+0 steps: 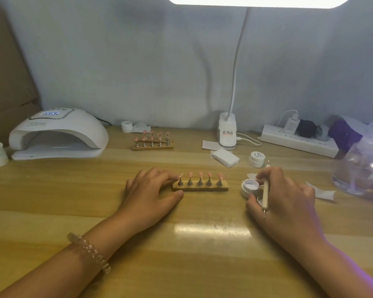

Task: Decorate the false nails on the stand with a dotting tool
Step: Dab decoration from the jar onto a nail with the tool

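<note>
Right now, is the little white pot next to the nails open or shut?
Open. The little white pot has no lid on, and its pale inside shows from above.

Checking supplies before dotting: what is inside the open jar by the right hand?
The open jar shows a pale, whitish filling up near its rim. Its wall hides how deep that filling goes.

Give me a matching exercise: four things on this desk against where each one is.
Things:
1. nail lamp
2. dotting tool
3. power strip
4. near nail stand

Places:
a. held in the right hand
b. its end gripped by the left hand
c. back left
d. back right, by the wall

Pairs: 1-c, 2-a, 3-d, 4-b
</note>
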Available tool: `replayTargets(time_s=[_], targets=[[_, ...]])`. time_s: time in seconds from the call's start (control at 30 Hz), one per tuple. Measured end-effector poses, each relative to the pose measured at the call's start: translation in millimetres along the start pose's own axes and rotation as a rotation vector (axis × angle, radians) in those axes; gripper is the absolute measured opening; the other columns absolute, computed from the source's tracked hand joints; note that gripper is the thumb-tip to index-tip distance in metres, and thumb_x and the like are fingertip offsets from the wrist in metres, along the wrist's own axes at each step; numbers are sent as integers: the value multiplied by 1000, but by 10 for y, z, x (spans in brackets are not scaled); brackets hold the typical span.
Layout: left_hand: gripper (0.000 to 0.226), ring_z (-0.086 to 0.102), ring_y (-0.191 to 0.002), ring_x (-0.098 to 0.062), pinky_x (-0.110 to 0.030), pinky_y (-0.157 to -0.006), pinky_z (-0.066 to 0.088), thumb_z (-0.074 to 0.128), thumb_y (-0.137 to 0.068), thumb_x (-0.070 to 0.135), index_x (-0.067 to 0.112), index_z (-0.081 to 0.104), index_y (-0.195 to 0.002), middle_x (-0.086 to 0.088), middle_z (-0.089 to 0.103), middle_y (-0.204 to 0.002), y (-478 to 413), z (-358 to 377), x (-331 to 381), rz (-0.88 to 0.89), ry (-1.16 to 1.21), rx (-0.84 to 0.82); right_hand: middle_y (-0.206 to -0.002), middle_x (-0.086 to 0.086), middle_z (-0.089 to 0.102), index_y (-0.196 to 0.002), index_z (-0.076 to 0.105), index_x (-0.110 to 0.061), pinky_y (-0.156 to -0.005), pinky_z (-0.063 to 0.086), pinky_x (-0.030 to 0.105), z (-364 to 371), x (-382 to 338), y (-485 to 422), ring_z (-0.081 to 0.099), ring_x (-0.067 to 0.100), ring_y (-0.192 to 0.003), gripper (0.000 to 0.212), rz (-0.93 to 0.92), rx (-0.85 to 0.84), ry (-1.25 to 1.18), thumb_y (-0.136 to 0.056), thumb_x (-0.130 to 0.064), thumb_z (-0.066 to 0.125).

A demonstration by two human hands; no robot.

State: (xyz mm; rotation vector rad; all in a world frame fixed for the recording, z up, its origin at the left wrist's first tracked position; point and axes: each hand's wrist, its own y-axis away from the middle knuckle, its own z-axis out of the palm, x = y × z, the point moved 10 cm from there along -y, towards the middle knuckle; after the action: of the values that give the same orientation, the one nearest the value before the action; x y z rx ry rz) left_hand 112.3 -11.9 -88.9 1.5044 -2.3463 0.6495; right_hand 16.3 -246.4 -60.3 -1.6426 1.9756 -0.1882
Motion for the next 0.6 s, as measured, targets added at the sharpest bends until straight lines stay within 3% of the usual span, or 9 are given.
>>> replayTargets(time_s=[0.13, 0.23, 0.4, 0.6], targets=[[19, 51, -106, -3, -32, -93, 36, 68, -85, 46, 40, 61, -102, 25, 58, -105, -10, -47, 45, 49, 103, 52, -75, -15, 51, -104, 46, -28, -82, 14, 30, 1, 39, -11, 54, 18, -81, 35, 26, 26, 2, -77, -31, 68], [17, 54, -100, -3, -40, -93, 45, 73, -83, 37, 36, 64, -97, 23, 61, -99, -1, -78, 103, 91, 187, 65, -78, -15, 54, -105, 50, -27, -84, 19, 31, -72, -78, 9, 56, 17, -83, 32, -75, 111, -74, -79, -29, 69], [17, 52, -96, 1, -39, -89, 47, 75, -82, 34, 34, 66, -96, 24, 62, -98, 29, -86, 211, 166, 214, 64, -90, -16, 61, -105, 58, -23, -89, 26, 36, -25, -367, 86, 57, 11, -96, 37, -317, 125, -76, -77, -27, 81], [16, 52, -99, 0, -41, -90, 47, 73, -84, 36, 35, 67, -98, 24, 63, -100, 53, -54, 262, 198, 219, 28, -86, -16, 56, -98, 55, -22, -91, 29, 39, -28, -426, 107, 54, 10, -93, 29, -365, 133, -64, -81, -14, 77]])
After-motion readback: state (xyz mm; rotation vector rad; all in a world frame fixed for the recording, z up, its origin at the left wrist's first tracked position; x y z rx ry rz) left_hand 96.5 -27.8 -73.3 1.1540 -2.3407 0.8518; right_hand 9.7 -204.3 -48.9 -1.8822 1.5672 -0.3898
